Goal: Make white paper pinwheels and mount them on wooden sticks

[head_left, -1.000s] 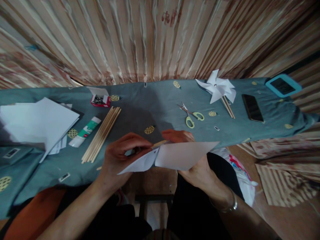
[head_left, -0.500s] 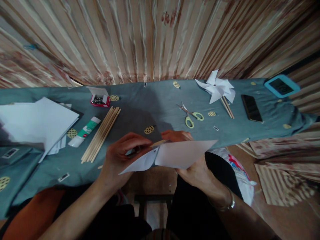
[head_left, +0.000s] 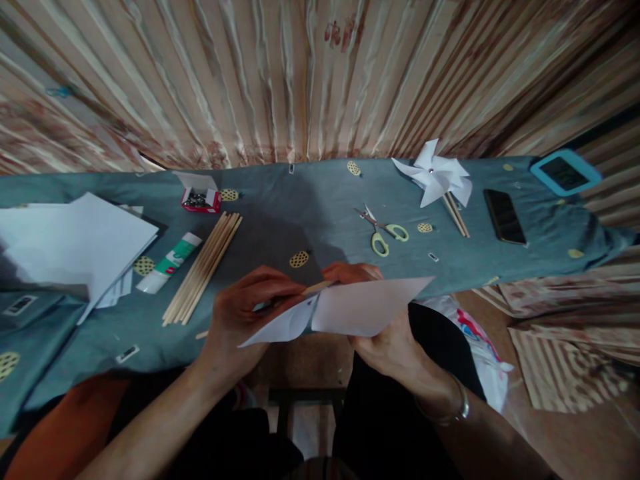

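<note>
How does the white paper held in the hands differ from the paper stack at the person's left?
The held paper is raised between the left hand and right hand, while the paper stack rests on the cloth. The held paper shows angled flaps, one of them curled; the top of the paper stack looks mostly flat. Both are white.

The left arm slants up from the lower left of the frame, the right arm from the lower right. The left hand, just left of centre, curls its fingers rightward in a pinching grip. The right hand, right of centre, is bent in a hold, its middle hidden, with fingers visible farther up.
</note>
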The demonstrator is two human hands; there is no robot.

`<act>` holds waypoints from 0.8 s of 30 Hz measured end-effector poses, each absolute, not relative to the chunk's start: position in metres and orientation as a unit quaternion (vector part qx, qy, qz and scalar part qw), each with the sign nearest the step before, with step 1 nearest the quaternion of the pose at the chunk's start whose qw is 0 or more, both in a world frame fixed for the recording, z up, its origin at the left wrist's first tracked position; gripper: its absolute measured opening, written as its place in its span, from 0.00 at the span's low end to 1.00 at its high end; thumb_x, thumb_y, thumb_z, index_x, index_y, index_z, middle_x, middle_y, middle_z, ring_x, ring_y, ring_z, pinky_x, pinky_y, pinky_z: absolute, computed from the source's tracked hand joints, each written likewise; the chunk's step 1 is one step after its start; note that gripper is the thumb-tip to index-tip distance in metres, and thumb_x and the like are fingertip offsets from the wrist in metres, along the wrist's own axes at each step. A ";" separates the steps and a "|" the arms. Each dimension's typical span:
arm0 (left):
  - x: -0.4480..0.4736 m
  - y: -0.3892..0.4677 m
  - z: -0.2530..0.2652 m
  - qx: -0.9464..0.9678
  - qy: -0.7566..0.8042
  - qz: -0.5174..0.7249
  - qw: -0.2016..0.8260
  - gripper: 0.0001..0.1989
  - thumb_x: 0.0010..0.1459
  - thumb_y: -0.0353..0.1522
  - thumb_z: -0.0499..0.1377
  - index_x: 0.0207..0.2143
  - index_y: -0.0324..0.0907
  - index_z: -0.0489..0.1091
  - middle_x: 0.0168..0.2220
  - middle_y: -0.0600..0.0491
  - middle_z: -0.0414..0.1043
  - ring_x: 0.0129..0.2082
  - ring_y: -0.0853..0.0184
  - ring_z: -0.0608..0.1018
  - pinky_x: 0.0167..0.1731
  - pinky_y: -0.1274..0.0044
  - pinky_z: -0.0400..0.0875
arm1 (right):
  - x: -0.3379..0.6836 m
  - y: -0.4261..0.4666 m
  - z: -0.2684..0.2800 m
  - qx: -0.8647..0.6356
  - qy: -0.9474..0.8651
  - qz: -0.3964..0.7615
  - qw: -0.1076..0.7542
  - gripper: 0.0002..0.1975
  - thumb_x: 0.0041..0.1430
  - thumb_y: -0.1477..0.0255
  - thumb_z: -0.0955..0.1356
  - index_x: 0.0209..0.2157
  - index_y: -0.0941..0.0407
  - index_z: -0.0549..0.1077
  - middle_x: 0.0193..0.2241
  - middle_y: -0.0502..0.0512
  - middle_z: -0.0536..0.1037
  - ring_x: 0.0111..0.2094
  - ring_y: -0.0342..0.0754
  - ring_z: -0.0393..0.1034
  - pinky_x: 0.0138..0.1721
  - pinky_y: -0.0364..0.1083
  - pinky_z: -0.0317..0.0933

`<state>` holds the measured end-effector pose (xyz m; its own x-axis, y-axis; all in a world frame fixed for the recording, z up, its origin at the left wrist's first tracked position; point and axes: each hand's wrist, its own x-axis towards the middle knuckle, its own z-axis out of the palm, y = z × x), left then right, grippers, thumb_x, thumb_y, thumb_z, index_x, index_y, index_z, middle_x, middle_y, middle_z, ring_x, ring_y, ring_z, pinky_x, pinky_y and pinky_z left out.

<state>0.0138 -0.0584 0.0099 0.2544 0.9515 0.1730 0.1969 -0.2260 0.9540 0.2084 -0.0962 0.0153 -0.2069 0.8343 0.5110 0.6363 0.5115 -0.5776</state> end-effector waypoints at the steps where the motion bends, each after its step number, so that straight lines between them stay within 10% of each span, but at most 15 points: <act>1: 0.014 -0.058 0.009 0.661 0.435 0.427 0.438 0.04 0.53 0.29 0.67 0.31 0.48 0.81 0.29 0.56 0.78 0.28 0.70 0.78 0.27 0.81 0.70 | 0.208 -0.096 0.015 -0.480 -0.766 0.125 0.409 0.21 0.53 0.81 0.64 0.49 0.52 0.67 0.43 0.58 0.80 0.44 0.55 0.77 0.47 0.56 0.70; 24: -0.006 -0.037 -0.003 0.753 0.442 0.324 0.364 0.12 0.59 0.36 0.58 0.34 0.41 0.81 0.35 0.49 0.78 0.35 0.64 0.80 0.38 0.75 0.72 | 0.230 -0.073 -0.007 -0.555 -0.692 0.245 0.391 0.17 0.52 0.79 0.63 0.42 0.58 0.77 0.46 0.61 0.82 0.46 0.56 0.77 0.49 0.54 0.70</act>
<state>-0.0064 -0.0368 -0.0033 0.4002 0.9013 0.1659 0.4298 -0.3445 0.8346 0.2295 -0.0733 -0.0074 -0.0781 0.9602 0.2682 0.5768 0.2629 -0.7734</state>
